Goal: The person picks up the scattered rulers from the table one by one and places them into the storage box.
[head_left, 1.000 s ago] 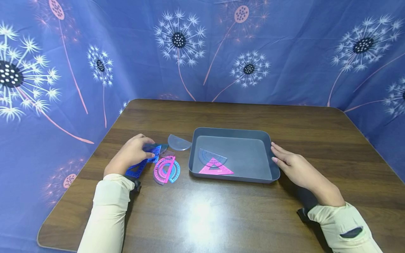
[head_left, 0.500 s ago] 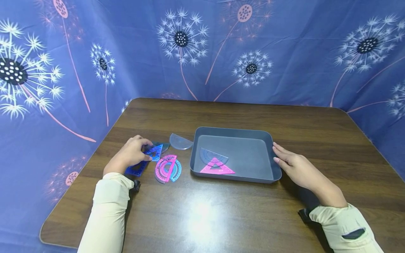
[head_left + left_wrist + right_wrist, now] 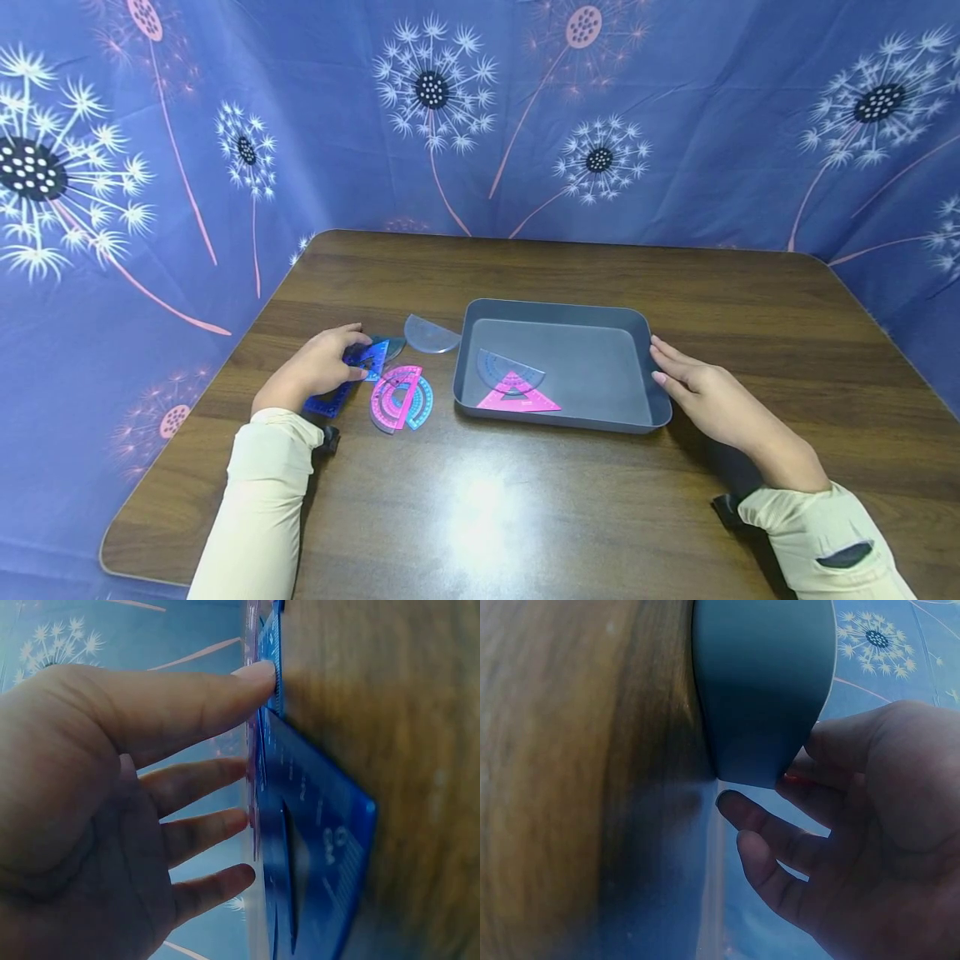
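My left hand (image 3: pixel 321 362) reaches over a blue set square (image 3: pixel 375 357), its thumb touching the edge. In the left wrist view the thumb is straight and several fingers are spread; the index finger is mostly hidden. A darker blue set square (image 3: pixel 328 405) lies under this hand. Beside it are a pink protractor (image 3: pixel 412 392), a light blue protractor (image 3: pixel 426 404) and a dark greenish piece (image 3: pixel 393 345). My right hand (image 3: pixel 708 398) rests its fairly straight fingers against the right end of a grey tray (image 3: pixel 558 312). That tray holds a clear protractor (image 3: pixel 491 367) and a pink set square (image 3: pixel 525 405).
Another clear protractor (image 3: pixel 431 334) lies by the tray's left wall. The wooden table (image 3: pixel 585 508) has its far edge near a blue dandelion-print cloth (image 3: pixel 322 100).
The left fingers shift slightly on the blue set square, which has turned a little. My right hand stays at the tray. The whole view has drifted slightly.
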`<state>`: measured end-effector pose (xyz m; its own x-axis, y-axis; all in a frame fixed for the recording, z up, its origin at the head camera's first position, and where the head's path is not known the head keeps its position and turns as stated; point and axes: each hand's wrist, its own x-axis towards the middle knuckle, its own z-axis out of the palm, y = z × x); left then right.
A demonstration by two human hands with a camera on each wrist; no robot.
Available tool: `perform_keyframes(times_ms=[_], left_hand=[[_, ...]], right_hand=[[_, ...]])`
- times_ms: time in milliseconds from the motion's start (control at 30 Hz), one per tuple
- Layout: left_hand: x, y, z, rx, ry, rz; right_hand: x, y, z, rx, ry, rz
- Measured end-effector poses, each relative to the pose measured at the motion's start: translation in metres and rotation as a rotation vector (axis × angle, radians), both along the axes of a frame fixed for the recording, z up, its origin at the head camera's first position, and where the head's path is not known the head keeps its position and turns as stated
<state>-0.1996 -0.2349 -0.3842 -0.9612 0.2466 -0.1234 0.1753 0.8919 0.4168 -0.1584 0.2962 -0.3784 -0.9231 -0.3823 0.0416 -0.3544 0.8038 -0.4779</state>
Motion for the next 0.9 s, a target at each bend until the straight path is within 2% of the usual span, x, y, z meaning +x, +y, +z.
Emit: perform_keyframes(times_ms=[100, 233, 533, 900], left_hand=[[0.0003, 0.0008, 0.0001, -0.009, 0.004, -0.019], [0.0013, 0.0004, 0.0000, -0.015, 0.032, -0.014], [0.0004, -0.0028, -0.0018, -0.012, 0.033, 0.020], [-0.0036, 0.0013, -0.0003, -0.069, 0.051, 0.082]], right_hand=[[0.0003, 0.0000, -0.0004, -0.003, 0.011, 0.000], [0.0003, -0.0001, -0.0008, -0.003, 0.029, 0.005], [0.0006, -0.0010, 0.0001, 0.002, 0.024, 0.005], [0.0012, -0.0016, 0.0007, -0.013, 0.013, 0.009]])
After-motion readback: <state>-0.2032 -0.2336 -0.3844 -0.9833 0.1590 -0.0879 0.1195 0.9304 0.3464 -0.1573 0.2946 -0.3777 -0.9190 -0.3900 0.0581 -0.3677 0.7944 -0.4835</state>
